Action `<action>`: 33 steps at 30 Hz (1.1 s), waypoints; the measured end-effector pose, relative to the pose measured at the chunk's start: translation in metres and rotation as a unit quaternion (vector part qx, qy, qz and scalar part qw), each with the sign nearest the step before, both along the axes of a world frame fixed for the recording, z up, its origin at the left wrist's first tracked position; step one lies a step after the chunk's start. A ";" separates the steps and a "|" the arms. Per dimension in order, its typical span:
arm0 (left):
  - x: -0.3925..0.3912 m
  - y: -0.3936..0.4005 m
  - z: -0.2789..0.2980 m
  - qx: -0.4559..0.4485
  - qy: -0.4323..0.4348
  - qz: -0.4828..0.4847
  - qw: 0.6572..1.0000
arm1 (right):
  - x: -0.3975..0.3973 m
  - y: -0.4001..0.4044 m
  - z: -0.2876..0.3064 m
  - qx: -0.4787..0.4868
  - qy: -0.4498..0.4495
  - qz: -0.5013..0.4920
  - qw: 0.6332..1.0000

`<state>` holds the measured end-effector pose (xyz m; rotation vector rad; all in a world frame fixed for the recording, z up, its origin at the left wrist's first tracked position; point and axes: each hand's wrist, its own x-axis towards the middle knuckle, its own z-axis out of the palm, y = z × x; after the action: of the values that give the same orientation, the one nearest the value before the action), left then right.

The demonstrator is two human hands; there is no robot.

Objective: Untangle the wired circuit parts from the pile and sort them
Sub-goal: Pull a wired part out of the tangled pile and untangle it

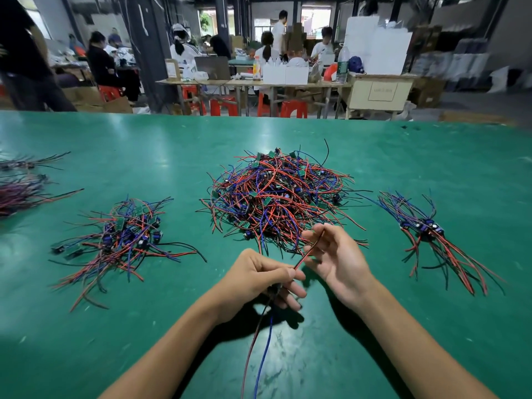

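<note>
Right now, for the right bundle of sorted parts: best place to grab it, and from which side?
Grip the right bundle at its waist, where the dark modules cluster and every wire converges; the ends fan out loose both ways. Come from above, fingers across the wire run. Its near-left side faces open table, so that approach looks clearest. The right hand, now pinching a wire, is nearest.
</note>
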<state>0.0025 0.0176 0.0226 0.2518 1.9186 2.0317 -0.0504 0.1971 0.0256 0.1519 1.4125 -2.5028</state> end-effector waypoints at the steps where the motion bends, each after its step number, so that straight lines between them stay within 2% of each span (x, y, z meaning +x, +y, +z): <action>1: -0.001 0.000 0.000 0.002 0.004 0.001 1.000 | -0.001 0.000 0.000 0.056 0.027 -0.009 0.998; 5: -0.007 0.002 0.001 0.055 0.030 0.088 0.994 | 0.002 -0.007 -0.004 0.197 0.133 -0.005 0.971; 6: -0.009 0.002 0.001 0.089 0.023 0.118 0.989 | 0.005 -0.007 -0.007 0.252 0.186 -0.006 0.950; 9: -0.013 -0.001 0.002 0.167 -0.016 0.170 0.971 | 0.011 -0.009 -0.023 0.460 0.359 0.025 0.812; 10: -0.014 -0.003 0.002 0.181 -0.025 0.180 0.967 | 0.014 -0.012 -0.025 0.480 0.386 0.041 0.787; 11: -0.015 -0.004 0.003 0.193 -0.031 0.188 0.963 | 0.016 -0.015 -0.026 0.476 0.396 0.047 0.784; 15: -0.017 -0.005 0.005 0.220 -0.050 0.209 0.952 | 0.018 -0.019 -0.024 0.464 0.413 0.009 0.784; 18: -0.019 -0.004 0.002 0.240 -0.060 0.217 0.944 | 0.019 -0.018 -0.021 0.427 0.402 -0.001 0.810; 22: -0.020 -0.001 -0.002 0.241 -0.068 0.242 0.937 | 0.023 -0.024 -0.016 0.405 0.412 -0.037 0.815; 24: -0.018 -0.002 -0.002 0.230 -0.067 0.238 0.941 | 0.024 -0.027 -0.015 0.361 0.403 -0.045 0.840; 28: -0.018 -0.001 -0.002 0.214 -0.052 0.242 0.945 | 0.026 -0.030 -0.008 0.225 0.320 -0.052 0.919; 33: -0.013 0.002 -0.003 0.168 0.038 0.237 0.956 | 0.023 -0.028 0.000 0.135 0.196 -0.064 0.969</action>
<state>-0.0104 0.0201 0.0199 -0.0662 1.7905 2.7016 -0.0278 0.1694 0.0259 -0.2206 1.9547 -2.5267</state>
